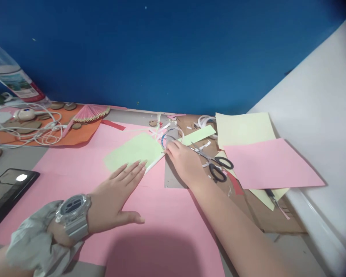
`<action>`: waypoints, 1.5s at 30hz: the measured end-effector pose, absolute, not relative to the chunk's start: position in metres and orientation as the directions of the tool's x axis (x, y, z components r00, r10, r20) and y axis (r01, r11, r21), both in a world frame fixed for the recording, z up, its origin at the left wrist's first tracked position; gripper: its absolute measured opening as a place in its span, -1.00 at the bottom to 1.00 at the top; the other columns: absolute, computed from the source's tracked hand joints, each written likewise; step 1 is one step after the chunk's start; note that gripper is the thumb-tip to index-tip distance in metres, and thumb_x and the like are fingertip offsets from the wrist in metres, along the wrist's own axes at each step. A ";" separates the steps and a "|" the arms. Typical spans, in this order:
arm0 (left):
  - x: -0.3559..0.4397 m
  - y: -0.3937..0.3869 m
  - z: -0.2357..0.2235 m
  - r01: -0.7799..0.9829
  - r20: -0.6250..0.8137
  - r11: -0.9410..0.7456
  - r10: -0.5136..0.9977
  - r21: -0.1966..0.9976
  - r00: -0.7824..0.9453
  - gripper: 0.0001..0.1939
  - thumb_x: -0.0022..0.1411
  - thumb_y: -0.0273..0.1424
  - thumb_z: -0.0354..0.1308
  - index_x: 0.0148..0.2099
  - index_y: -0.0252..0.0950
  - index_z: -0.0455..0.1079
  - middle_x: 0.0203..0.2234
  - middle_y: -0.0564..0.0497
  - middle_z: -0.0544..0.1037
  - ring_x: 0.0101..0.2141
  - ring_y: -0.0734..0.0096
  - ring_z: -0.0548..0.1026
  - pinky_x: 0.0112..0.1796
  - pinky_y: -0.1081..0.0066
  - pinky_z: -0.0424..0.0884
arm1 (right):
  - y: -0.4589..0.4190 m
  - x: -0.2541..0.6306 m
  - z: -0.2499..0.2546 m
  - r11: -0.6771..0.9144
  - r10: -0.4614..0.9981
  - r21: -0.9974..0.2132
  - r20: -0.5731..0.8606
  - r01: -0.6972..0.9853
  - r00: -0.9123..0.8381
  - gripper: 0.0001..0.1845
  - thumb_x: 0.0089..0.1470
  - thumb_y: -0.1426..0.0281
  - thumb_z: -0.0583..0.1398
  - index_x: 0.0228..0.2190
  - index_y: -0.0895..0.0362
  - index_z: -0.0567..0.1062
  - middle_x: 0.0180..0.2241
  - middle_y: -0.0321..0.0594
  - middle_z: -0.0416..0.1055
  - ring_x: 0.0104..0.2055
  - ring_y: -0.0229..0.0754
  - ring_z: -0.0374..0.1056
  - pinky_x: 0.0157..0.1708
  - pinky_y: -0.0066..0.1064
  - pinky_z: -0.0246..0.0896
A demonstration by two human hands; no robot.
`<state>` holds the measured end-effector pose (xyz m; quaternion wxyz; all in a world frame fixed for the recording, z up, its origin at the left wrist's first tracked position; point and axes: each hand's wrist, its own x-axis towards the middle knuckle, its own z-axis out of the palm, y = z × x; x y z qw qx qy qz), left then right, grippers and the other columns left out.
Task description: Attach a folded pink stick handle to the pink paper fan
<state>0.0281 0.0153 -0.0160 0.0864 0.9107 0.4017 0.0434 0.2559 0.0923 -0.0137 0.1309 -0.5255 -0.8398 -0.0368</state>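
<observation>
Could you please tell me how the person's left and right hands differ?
The left hand lies flat, fingers extended; the right hand is curled at a clear ring. The left hand has a watch at its wrist; the right hand has a bare wrist. Both are at the green paper.

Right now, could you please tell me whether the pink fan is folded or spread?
Spread: the fan shows its pleats opened out into an arc with a yellowish outer edge.
</observation>
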 end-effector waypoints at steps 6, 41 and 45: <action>0.028 0.018 -0.015 0.714 -0.018 -0.677 0.724 0.180 0.690 0.05 0.02 0.25 -0.19 0.34 -0.34 -0.31 0.29 -0.17 -0.17 0.25 0.05 -0.11 0.19 0.15 -0.22 | 0.094 0.255 -0.017 0.444 0.868 -0.071 0.281 0.893 -0.409 -0.85 0.20 0.40 0.01 -0.32 0.10 0.36 -0.37 -0.25 0.36 -0.41 -0.21 0.29 -0.55 -0.42 -0.11; 0.027 0.019 -0.018 0.701 -0.010 -0.706 0.704 0.104 0.710 0.04 0.02 0.25 -0.20 0.32 -0.42 -0.17 0.28 -0.18 -0.15 0.25 0.06 -0.09 0.19 0.18 -0.22 | 0.094 0.254 -0.020 0.440 0.869 -0.060 0.282 0.896 -0.408 -0.85 0.21 0.39 0.01 -0.33 0.11 0.37 -0.38 -0.25 0.37 -0.40 -0.19 0.29 -0.55 -0.41 -0.09; 0.030 0.018 -0.016 0.716 0.002 -0.688 0.721 0.118 0.692 0.04 0.02 0.25 -0.18 0.32 -0.43 -0.15 0.28 -0.20 -0.15 0.25 0.06 -0.10 0.20 0.17 -0.21 | 0.094 0.254 -0.019 0.448 0.867 -0.064 0.274 0.892 -0.416 -0.81 0.22 0.39 -0.02 -0.24 0.10 0.37 -0.32 -0.22 0.38 -0.36 -0.17 0.31 -0.53 -0.41 -0.08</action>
